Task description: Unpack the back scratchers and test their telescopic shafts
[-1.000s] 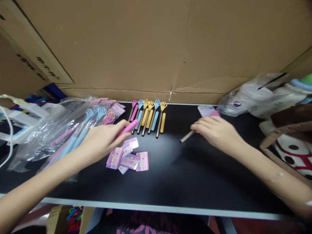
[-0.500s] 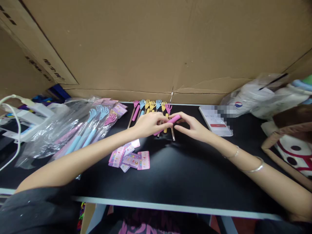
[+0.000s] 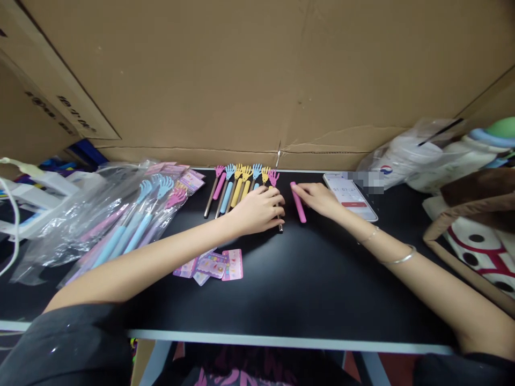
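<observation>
Pinching pink handle (image 3: 298,203), 1 o'clock, in right hand (image 3: 320,200); curling left hand (image 3: 259,210) over pink-headed scratcher (image 3: 273,177), 12 o'clock, can't tell grip. Looks partway: has seven lined up, leaves bagged scratchers (image 3: 139,233) at 11.

A hand could pass quite freely over the front part of the black tabletop (image 3: 317,289), to the right of the cards (image 3: 232,264). Between the left hand (image 3: 260,210) and the pink tube (image 3: 298,203) there was only a narrow gap. The row of back scratchers (image 3: 237,193), the phone (image 3: 349,194) and the cardboard wall (image 3: 257,80) obstructed the far side; plastic packets (image 3: 100,193) blocked the left.
</observation>
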Demonstrator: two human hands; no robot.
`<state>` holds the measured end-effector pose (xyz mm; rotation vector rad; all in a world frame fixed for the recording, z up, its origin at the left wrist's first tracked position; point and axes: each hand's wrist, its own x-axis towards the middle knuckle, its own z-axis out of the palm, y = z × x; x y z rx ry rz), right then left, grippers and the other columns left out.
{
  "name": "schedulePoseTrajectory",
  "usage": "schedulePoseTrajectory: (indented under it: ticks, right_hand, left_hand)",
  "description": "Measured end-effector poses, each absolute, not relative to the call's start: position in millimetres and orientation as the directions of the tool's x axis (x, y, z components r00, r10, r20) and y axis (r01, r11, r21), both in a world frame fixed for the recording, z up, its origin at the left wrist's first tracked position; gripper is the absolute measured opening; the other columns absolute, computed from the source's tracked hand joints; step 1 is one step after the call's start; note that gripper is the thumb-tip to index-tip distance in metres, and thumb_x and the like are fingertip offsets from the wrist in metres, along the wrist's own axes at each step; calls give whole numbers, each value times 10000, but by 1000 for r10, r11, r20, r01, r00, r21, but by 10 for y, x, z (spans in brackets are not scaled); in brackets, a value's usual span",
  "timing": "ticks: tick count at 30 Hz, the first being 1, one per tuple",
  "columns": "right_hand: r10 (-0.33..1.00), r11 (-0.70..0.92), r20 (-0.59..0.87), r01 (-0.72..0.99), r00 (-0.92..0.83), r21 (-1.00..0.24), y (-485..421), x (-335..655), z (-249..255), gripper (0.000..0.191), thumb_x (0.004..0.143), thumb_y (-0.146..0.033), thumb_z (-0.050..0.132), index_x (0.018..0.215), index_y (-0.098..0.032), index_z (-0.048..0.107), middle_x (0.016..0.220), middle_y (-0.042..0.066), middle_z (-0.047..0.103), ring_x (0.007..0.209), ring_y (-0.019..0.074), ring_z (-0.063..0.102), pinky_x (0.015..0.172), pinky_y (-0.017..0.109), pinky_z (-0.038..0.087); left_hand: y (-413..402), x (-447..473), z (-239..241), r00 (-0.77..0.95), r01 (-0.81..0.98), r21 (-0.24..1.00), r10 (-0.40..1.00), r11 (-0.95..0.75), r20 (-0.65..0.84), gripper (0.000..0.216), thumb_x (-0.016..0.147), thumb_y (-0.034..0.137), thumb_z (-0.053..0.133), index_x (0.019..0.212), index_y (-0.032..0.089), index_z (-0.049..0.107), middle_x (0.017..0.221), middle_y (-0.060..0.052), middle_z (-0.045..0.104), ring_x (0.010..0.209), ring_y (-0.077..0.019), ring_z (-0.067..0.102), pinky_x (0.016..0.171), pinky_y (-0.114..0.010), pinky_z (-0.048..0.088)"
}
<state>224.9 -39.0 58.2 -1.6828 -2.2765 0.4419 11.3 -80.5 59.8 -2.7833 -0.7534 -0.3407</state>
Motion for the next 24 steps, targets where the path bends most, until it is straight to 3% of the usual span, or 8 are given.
schedulePoseTrajectory:
  ticks: [2, 5, 9, 14, 20, 24]
  right_hand:
    - [966, 236, -14, 899, -259, -369, -359, 2184, 550, 484, 917, -545, 304, 697, -211, 578, 676, 20, 617, 652, 160, 549, 562, 264, 287]
    - [965, 233, -27, 899, -261, -371, -355, 2095, 529, 372, 889, -523, 383, 801, -236, 604, 743, 9, 655, 688, 162, 581, 547, 248, 285]
    - [930, 295, -71, 849, -360, -438, -404, 2048, 542, 234, 837, -473, 517, 924, -257, 542, 703, -53, 656, 567, 108, 572, 529, 218, 323]
    - [936, 266, -80, 839, -342, -475, -413, 1986, 527, 122, 856, -358, 494, 924, -258, 483, 672, -96, 651, 397, 63, 492, 501, 212, 329]
    - [962, 265, 47, 869, -271, -419, -280, 1861, 468, 115, 870, -356, 477, 927, -268, 524, 734, -58, 662, 602, 116, 573, 550, 226, 294]
    - [957, 287, 79, 866, -280, -409, -285, 1865, 456, 179, 900, -388, 414, 958, -276, 542, 757, -39, 667, 643, 138, 583, 553, 231, 285]
  left_hand:
    - [-819, 105, 600, 834, 530, -193, 466, -826, 294, 303, 926, 397, 488, 965, 178, 693, 1140, -72, 629, 1115, -241, 508, 898, -357, 345]
    - [-865, 81, 625, 840, 517, -194, 451, -834, 300, 378, 908, 460, 504, 1111, 173, 642, 1188, -96, 613, 1134, -243, 504, 950, -370, 325]
    - [-933, 47, 600, 881, 452, -180, 405, -874, 244, 574, 860, 564, 534, 1277, 169, 527, 1248, -100, 598, 1175, -245, 494, 1002, -384, 303]
    - [-937, 23, 504, 868, 486, -173, 449, -857, 213, 434, 893, 465, 543, 1219, 178, 558, 1171, -69, 640, 1100, -220, 552, 954, -355, 347]
    - [-915, 15, 477, 821, 557, -152, 513, -817, 252, 381, 901, 447, 536, 1186, 196, 572, 1092, -63, 658, 1016, -204, 590, 878, -327, 387]
    - [-994, -57, 595, 820, 550, -163, 493, -819, 290, 370, 917, 422, 515, 1203, 191, 555, 1183, -77, 626, 1074, -204, 570, 905, -327, 382]
